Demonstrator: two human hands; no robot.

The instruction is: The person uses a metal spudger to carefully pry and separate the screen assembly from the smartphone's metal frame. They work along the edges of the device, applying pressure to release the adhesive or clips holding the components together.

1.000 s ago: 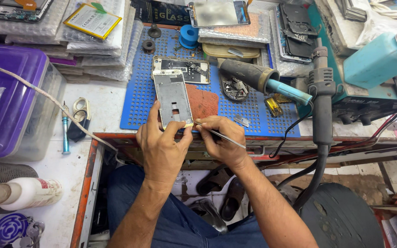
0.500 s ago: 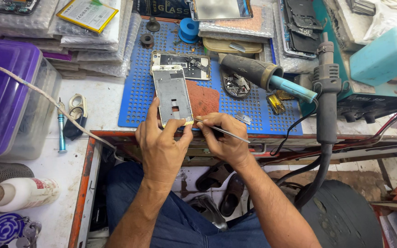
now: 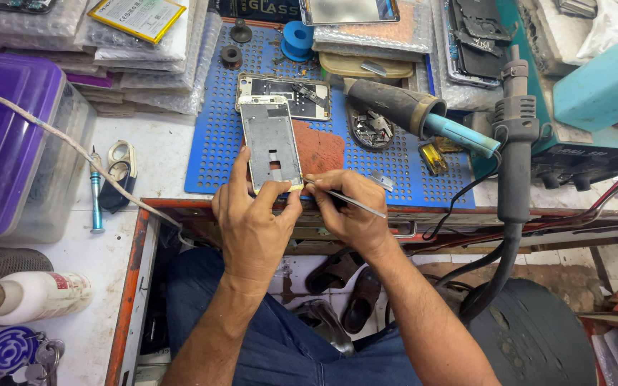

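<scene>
My left hand [image 3: 252, 214] grips the lower end of a silver phone frame [image 3: 270, 141], held tilted over the blue perforated work mat [image 3: 216, 154]. My right hand [image 3: 348, 211] pinches a pair of thin metal tweezers [image 3: 355, 202]. Their tip touches the frame's bottom right corner. A second opened phone body [image 3: 302, 94] lies on the mat just behind the frame. Both forearms reach up from my lap at the bench's front edge.
A hot-air handle [image 3: 516, 136] stands at the right beside a teal station [image 3: 609, 86]. A dark-handled tool [image 3: 413, 111], a dish of small parts [image 3: 372, 127], a purple bin [image 3: 8, 136], a screwdriver [image 3: 96, 196], a white bottle [image 3: 33, 294] and bubble-wrapped parts [image 3: 144, 64] surround the mat.
The view has shifted slightly. Both hands stay on the frame and tweezers, with the tweezer tip still at the frame's lower corner.
</scene>
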